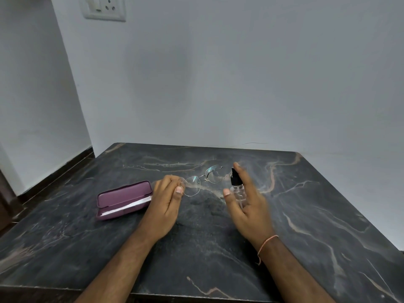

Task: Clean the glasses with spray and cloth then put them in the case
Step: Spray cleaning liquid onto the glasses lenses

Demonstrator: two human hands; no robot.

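I am looking down from a head-worn camera at a dark marbled desk (306,215) pushed against a pale grey wall (240,84).

My left hand (166,200) is near the middle of the desk. Its grip is closed in a pinch: thumb and curled fingers hold the glasses (202,179) at the near end of the frame, beside one lens. The glasses are thin, wire-rimmed and clear-lensed, stretching away from that hand toward the back right. I cannot tell whether their far end rests on the desk or is raised above it.

My right hand (249,204) is just to the right of the glasses. Its grip wraps a small clear spray bottle (237,189) with a black pump top, held upright; the thumb lies across the front of the bottle and the index finger reaches up beside the black top. This hand is slightly blurred. A thin pink thread bracelet (267,242) circles its wrist.

To the left of my left hand, a purple glasses case (122,200) lies open on the desk. A white cloth (131,206) lies inside it along the opening.

A white wall socket (105,7) sits high on the wall at top left.
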